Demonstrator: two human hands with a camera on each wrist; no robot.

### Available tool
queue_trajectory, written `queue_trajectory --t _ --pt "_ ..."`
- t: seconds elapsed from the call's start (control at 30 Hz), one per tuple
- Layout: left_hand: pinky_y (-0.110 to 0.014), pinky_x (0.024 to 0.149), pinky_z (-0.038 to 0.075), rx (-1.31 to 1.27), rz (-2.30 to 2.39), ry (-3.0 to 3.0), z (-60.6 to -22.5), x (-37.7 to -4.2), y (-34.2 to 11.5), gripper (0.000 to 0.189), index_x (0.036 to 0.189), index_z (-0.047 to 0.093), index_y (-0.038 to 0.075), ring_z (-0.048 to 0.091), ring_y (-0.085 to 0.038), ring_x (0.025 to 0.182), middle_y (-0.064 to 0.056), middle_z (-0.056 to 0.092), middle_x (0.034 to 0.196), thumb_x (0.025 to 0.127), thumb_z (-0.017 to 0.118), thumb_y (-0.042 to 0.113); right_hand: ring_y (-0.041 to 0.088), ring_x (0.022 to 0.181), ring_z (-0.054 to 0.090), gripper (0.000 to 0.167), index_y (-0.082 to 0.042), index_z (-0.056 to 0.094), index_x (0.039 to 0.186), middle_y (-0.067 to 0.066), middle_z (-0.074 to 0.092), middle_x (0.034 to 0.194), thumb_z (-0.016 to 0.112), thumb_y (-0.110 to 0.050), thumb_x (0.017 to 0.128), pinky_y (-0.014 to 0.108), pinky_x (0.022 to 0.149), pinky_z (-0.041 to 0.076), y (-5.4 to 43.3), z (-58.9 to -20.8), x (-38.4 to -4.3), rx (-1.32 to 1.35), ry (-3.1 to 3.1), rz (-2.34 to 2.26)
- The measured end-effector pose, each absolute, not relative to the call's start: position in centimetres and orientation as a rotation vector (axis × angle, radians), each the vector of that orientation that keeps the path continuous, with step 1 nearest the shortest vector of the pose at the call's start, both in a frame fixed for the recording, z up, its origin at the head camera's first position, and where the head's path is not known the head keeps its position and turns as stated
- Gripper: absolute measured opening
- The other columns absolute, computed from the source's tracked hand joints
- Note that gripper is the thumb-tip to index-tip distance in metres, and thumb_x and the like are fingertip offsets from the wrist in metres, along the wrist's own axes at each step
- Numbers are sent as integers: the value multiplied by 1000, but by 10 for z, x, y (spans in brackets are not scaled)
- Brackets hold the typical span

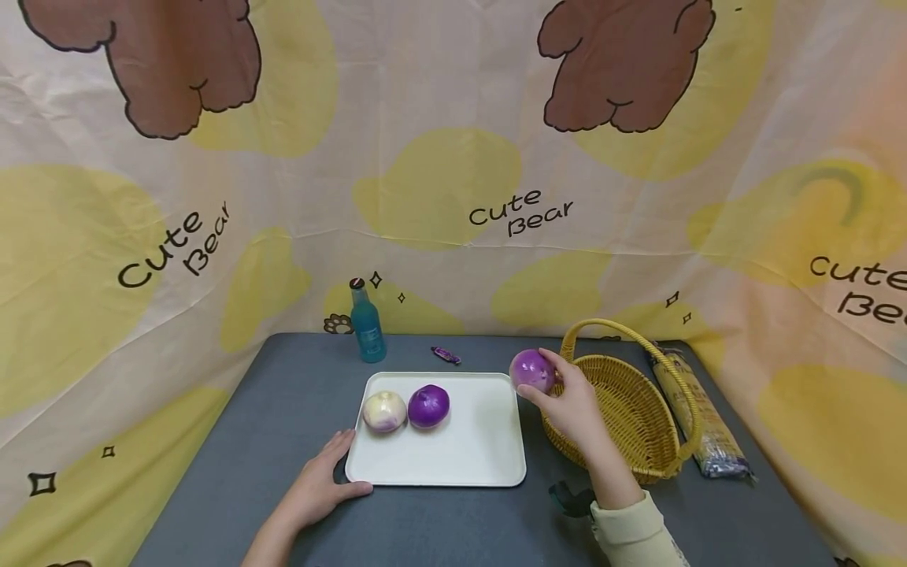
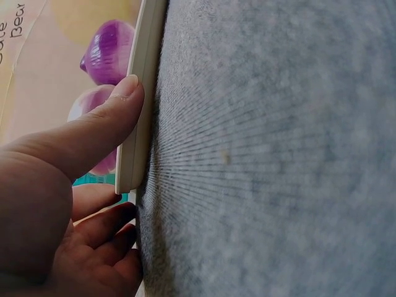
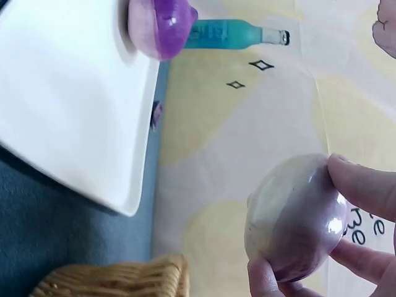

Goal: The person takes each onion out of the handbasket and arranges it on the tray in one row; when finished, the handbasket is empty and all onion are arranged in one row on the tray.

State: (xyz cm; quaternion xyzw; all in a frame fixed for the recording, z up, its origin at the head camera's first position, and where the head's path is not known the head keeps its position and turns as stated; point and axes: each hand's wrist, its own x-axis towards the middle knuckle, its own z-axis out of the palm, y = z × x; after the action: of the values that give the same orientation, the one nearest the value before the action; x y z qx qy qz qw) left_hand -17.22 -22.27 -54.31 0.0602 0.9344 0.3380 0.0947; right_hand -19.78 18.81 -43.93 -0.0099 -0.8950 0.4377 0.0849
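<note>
My right hand [image 1: 577, 405] grips a purple-and-white onion [image 1: 531, 370] between thumb and fingers, raised near the tray's right end and the basket's left rim. In the right wrist view, this onion [image 3: 294, 219] shows a pale side and a shiny purple side. A white tray [image 1: 475, 453] lies in the middle of the table, with a whitish onion [image 1: 385, 412] and a deep purple onion [image 1: 428, 406] side by side on its left half. My left hand [image 1: 319, 480] touches the tray's near left corner, thumb along the front edge, fingers at the left side.
A yellow wicker basket [image 1: 616, 394] with a tall handle stands right of the tray. Beyond it lies a long plastic packet [image 1: 708, 417]. A blue bottle [image 1: 368, 327] and a small purple wrapped sweet [image 1: 446, 355] sit behind the tray. A dark strap-like object [image 1: 570, 500] shows near my right wrist.
</note>
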Motion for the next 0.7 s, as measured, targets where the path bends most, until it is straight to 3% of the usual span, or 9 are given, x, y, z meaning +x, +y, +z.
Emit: queue_trajectory --t 0.7 --pt "-71 113 25 177 1002 2767 -546 -173 -225 110 155 36 1 24 -45 151 -25 33 161 73 86 54 34 117 61 72 -18 54 146 20 59 132 84 -37 84 52 93 56 152 -467 -211 51 -2723 1321"
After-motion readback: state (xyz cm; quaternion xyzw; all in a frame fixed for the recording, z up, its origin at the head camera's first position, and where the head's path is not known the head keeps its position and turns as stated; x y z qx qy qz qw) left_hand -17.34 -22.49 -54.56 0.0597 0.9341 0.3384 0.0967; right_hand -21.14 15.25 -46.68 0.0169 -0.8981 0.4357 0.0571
